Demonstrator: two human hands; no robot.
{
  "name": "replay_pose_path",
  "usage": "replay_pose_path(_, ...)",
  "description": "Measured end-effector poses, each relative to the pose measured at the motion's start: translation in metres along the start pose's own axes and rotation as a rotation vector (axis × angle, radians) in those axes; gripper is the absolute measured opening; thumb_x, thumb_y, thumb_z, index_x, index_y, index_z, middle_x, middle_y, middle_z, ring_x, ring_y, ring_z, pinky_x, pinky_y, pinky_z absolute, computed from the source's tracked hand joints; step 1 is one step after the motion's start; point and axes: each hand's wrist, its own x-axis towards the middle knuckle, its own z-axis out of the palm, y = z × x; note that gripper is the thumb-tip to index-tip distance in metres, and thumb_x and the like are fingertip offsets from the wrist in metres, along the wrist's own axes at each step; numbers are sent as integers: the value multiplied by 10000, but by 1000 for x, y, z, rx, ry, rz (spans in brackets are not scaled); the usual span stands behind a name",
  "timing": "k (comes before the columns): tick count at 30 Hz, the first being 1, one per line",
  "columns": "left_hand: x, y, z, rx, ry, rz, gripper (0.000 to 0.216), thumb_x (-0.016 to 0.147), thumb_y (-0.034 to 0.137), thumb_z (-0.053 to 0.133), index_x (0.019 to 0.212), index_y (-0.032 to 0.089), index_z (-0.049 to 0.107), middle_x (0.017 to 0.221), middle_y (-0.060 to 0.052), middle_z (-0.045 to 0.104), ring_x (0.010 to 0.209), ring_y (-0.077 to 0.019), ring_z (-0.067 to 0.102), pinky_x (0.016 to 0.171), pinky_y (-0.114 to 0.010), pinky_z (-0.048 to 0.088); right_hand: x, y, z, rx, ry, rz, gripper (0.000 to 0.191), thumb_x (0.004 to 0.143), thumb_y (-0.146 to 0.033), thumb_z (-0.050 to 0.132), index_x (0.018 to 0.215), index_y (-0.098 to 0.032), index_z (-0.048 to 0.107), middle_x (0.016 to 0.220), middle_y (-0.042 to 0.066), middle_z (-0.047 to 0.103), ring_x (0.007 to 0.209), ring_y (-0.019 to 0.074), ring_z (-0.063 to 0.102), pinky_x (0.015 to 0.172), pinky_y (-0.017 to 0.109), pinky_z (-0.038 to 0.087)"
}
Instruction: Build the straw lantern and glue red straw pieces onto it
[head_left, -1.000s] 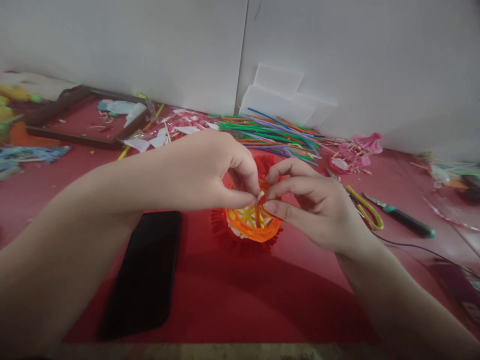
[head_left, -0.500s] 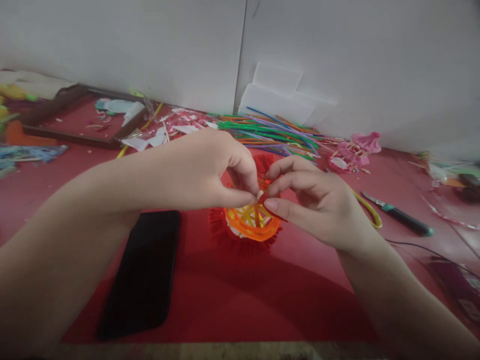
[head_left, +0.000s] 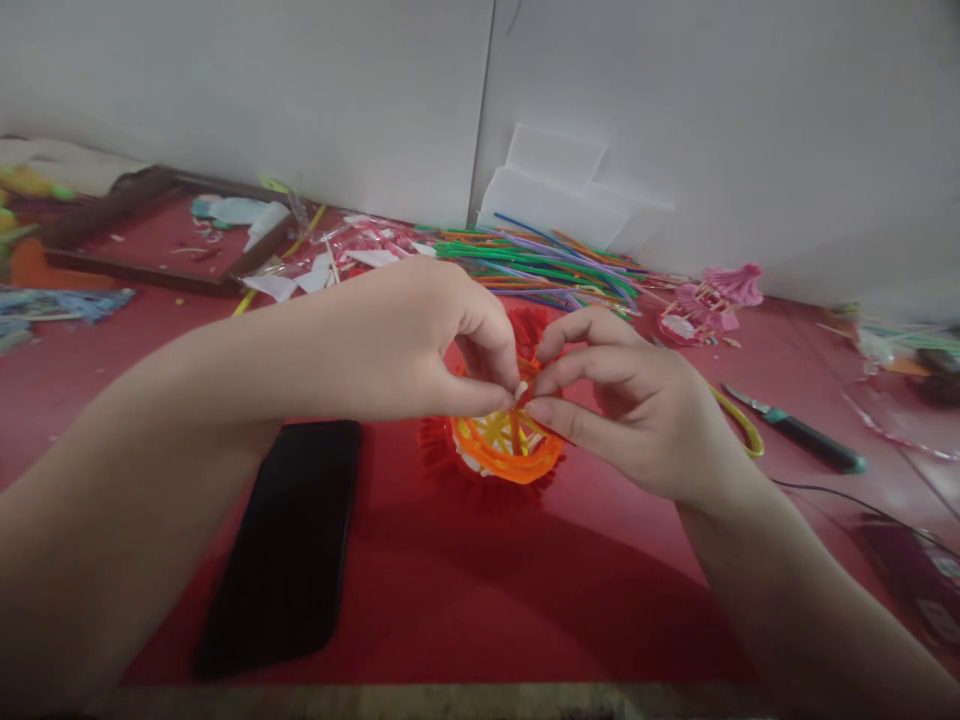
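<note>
Over a small round craft piece (head_left: 510,466), with an orange fuzzy ring, yellow strands inside and a red fringe around it, my two hands meet. With thumb and forefinger, my left hand (head_left: 450,345) pinches a thin stick with a pale tip (head_left: 520,389). An orange-brown strand runs down from there into the ring. My right hand (head_left: 622,400) comes in from the other side, its thumb and forefinger close together beside the stick; what they grip is hidden. Its other fingers are curled above.
A black phone (head_left: 289,540) lies on the red table left of the craft piece. Colourful pipe cleaners (head_left: 540,262) are piled behind. To the right are a dark-handled craft knife (head_left: 810,438), a yellow loop (head_left: 739,420) and a pink craft piece (head_left: 712,300). A brown frame (head_left: 142,270) lies far left.
Almost nothing differs. My right hand's fingertips have shifted slightly at the stick, while my left hand keeps its pinch in the same place.
</note>
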Motion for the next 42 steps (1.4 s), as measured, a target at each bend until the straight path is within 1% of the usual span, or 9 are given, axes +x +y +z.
replay_pose_path(5, 0, 0, 0, 1, -17, -2, 135, 822, 346, 664, 838, 287, 784, 856, 11, 769, 824, -192, 674, 813, -301, 493, -1, 1, -1, -16, 2, -21, 26, 856, -238, 710, 836, -242, 693, 973, 33, 604, 955, 188, 618, 887, 393, 526)
replay_pose_path(9, -1, 1, 0, -7, -6, 1, 120, 823, 327, 668, 829, 288, 781, 856, 18, 767, 815, -190, 673, 817, -305, 484, -1, 2, -1, -4, 3, -26, 30, 856, -237, 708, 834, -242, 689, 970, 35, 604, 955, 192, 618, 887, 396, 525)
replay_pose_path(14, 0, 1, 0, -3, -8, 2, 117, 821, 331, 672, 833, 299, 785, 852, 19, 766, 816, -190, 675, 809, -306, 489, 0, 2, -2, 8, -7, -36, 31, 852, -224, 712, 831, -234, 691, 970, 34, 587, 961, 183, 609, 885, 379, 517)
replay_pose_path(18, 0, 0, 0, -12, -5, 0, 115, 824, 338, 674, 832, 309, 785, 849, 20, 767, 824, -194, 678, 833, -312, 492, -1, 3, 0, 22, -13, -34, 28, 851, -224, 715, 841, -237, 693, 976, 30, 585, 946, 176, 603, 877, 373, 513)
replay_pose_path(22, -1, 1, 0, -35, -3, -13, 118, 825, 337, 676, 832, 293, 785, 851, 12, 768, 843, -199, 676, 846, -309, 490, -1, 4, 2, 30, -8, -26, 30, 855, -213, 710, 838, -227, 690, 972, 26, 577, 937, 165, 597, 883, 368, 504)
replay_pose_path(30, -1, 3, 0, -26, 2, -8, 126, 822, 324, 674, 832, 272, 789, 853, 15, 763, 818, -187, 672, 826, -293, 483, -2, 5, 4, 63, 0, -33, 30, 855, -183, 706, 846, -202, 685, 977, 37, 584, 949, 160, 601, 875, 345, 508)
replay_pose_path(42, -2, 5, 0, 40, 2, -10, 128, 824, 306, 659, 836, 278, 784, 866, 29, 762, 820, -172, 664, 795, -275, 478, -2, 6, 7, 117, -7, 0, 33, 859, -184, 705, 837, -189, 680, 954, 41, 595, 934, 153, 606, 841, 323, 532)
